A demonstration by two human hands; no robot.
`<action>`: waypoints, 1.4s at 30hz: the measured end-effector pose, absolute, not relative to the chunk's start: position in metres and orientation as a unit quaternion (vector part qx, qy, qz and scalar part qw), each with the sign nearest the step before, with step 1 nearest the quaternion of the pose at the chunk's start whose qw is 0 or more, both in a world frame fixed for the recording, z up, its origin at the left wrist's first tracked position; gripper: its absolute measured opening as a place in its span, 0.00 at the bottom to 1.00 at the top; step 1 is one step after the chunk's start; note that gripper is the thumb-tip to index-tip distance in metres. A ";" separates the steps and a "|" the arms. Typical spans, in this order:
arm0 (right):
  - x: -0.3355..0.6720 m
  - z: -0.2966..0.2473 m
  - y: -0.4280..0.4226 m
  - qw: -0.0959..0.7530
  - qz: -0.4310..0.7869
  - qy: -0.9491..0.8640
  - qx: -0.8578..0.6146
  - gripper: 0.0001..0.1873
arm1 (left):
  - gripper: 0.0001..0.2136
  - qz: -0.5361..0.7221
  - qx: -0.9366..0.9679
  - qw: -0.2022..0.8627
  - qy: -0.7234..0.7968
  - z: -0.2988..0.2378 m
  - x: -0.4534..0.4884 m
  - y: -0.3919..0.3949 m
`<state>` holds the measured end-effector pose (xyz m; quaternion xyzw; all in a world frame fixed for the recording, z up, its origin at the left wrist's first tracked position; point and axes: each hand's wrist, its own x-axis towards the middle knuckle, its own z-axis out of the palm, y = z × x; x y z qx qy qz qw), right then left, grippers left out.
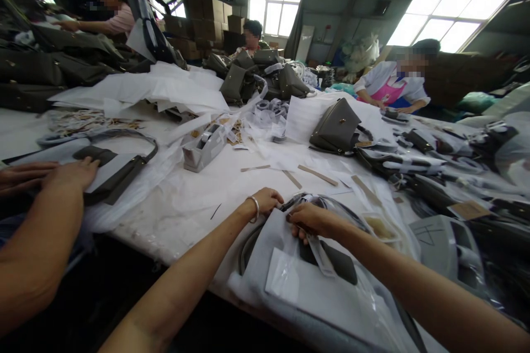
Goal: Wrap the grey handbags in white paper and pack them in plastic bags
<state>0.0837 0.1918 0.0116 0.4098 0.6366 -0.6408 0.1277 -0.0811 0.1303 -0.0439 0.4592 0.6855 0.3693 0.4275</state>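
In front of me on the table lies a grey handbag [345,265] partly wrapped in white foam sheet [265,242] and clear plastic, with a white paper card [285,276] on it. My left hand [269,201], with a bangle at the wrist, is closed in a pinch beside the bag's dark handle [321,202]; what its fingertips grip is hidden. Close against it, my right hand [310,220] has its fingers curled in over the bag. A narrow white tag [323,259] hangs from beneath those fingers.
A co-worker's hands [74,174] press on another handbag [124,176] at left. A grey tape dispenser [205,146], brown strips [317,175] and an upright handbag [337,127] are beyond my hands. Wrapped bags [439,187] crowd the right. Other people stand across the table.
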 end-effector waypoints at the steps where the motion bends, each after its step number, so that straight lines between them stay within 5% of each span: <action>1: 0.081 0.010 0.192 0.116 -0.655 0.623 0.411 0.05 | 0.08 0.375 0.453 0.441 0.677 -0.044 -0.082 0.128; 7: 0.073 0.010 0.196 0.102 -0.763 0.499 0.398 0.07 | 0.15 0.392 0.464 0.463 0.646 -0.038 -0.086 0.115; 17: 0.078 -0.001 0.193 0.054 -0.777 0.503 0.375 0.04 | 0.06 0.347 0.490 0.313 0.736 -0.038 -0.084 0.112; 24: 0.092 -0.004 0.184 -0.102 -0.635 0.653 0.401 0.25 | 0.04 0.414 0.454 0.314 0.724 -0.033 -0.089 0.100; 27: 0.096 -0.004 0.180 -0.145 -0.575 0.717 0.367 0.22 | 0.05 0.466 0.419 0.373 0.684 -0.034 -0.088 0.099; 35: 0.105 0.003 0.189 -0.086 -0.748 0.617 0.229 0.31 | 0.10 0.580 0.306 0.448 0.608 -0.039 -0.079 0.102; 42: 0.079 -0.017 0.196 -0.065 -0.634 0.739 0.218 0.24 | 0.10 0.642 0.227 0.420 0.600 -0.050 -0.072 0.109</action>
